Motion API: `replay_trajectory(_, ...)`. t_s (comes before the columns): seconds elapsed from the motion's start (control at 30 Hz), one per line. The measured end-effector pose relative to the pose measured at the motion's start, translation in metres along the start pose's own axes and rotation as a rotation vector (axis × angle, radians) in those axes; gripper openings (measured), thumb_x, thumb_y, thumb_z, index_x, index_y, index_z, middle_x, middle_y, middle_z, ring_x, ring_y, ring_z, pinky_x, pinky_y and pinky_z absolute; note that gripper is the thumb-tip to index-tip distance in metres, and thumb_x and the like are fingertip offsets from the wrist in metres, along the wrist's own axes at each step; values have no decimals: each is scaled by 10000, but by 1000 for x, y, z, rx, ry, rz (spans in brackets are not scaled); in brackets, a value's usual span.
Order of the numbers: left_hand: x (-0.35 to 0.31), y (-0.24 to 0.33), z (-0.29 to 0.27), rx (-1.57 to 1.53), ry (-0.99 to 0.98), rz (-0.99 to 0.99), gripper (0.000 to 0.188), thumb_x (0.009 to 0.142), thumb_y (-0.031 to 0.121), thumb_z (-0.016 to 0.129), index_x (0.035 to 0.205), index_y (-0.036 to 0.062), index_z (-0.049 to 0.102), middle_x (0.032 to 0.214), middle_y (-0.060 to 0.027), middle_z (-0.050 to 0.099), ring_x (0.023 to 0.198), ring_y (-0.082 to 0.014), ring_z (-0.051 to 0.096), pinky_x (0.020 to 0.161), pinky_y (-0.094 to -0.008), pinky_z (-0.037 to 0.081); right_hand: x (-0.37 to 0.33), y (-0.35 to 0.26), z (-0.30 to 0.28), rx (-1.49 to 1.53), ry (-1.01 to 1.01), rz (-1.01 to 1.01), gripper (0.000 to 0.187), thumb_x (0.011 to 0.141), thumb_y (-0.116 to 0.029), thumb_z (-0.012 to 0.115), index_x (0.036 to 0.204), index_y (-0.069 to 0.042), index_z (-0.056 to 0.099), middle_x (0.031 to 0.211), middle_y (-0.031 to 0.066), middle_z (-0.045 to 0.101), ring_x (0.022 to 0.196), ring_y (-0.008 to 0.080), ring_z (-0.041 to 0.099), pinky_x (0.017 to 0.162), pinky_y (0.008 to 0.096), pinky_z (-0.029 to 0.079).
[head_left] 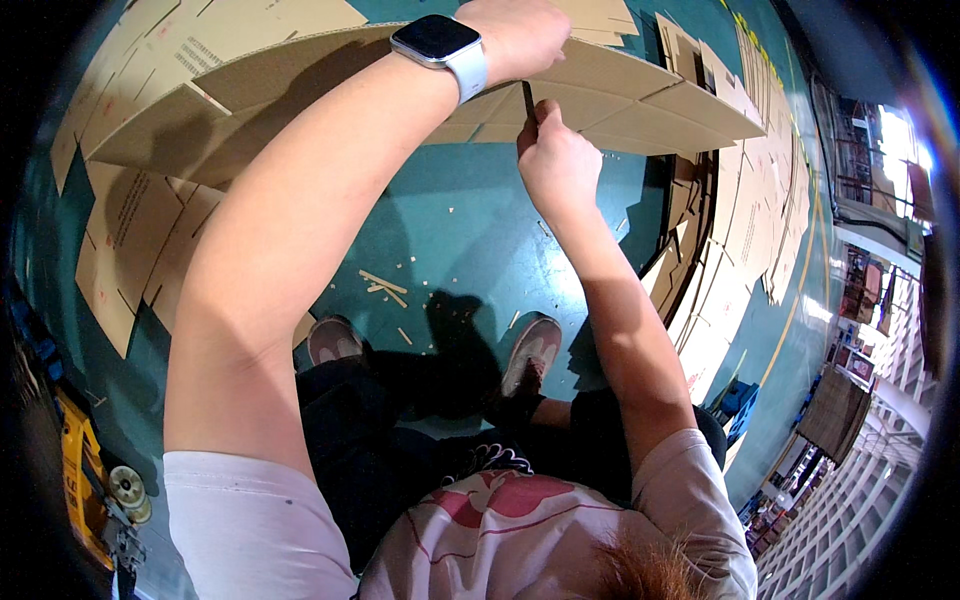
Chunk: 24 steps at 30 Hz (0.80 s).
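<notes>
A long brown cardboard sheet (640,105) with crease lines stands on edge, bowed, across the far side in front of me. My left hand (515,38), a smartwatch (437,40) on its wrist, is closed over the sheet's upper edge near the middle; its fingertips are partly hidden. Just below and to the right, my right hand (562,165) is wrapped in a fist around a thin dark strip-shaped tool (529,98). The tool's tip points up at the sheet beside my left hand. Its handle is hidden in the fist, so its exact kind is unclear.
Flat cardboard pieces lie at the left (130,235), with stacks of cardboard (735,250) along the right. Small cardboard scraps (383,287) litter the green floor (450,200) between my feet. A yellow wheeled device (80,470) stands at the lower left.
</notes>
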<state>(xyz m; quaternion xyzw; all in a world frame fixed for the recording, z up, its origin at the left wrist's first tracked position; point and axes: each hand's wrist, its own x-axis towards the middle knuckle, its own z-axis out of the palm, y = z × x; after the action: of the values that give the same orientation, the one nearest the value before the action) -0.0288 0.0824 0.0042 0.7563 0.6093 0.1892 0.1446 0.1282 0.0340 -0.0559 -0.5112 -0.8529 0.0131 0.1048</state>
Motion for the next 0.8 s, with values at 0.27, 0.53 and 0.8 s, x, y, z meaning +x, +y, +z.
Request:
replay_trajectory(0.27, -16, -37, -60, -160, -252, 205, 280, 801, 276, 594, 752, 4, 635, 715, -206, 617, 723, -363, 612, 644, -405, 482, -13, -25, -16, 315, -67, -131, 118, 819, -156, 538, 830, -62, 468, 556, 171, 567, 545, 365, 589, 513, 477, 473)
replay_trajectory(0.53, -125, -165, -91, 2, -201, -3, 396, 864, 355, 566, 836, -39, 599, 712, -177, 602, 609, -294, 536, 603, -374, 444, 1, -116, 0, 478, -93, -364, 134, 834, -162, 548, 847, -66, 456, 544, 151, 563, 523, 347, 582, 487, 451, 467)
replay_trajectory(0.8, -123, -151, -110, 11, -96, -108, 301, 820, 280, 559, 813, -6, 653, 749, -225, 615, 728, -373, 605, 675, -423, 474, 21, -182, 15, 474, -24, -508, 116, 784, -113, 550, 828, -53, 461, 554, 127, 570, 532, 314, 598, 480, 429, 469)
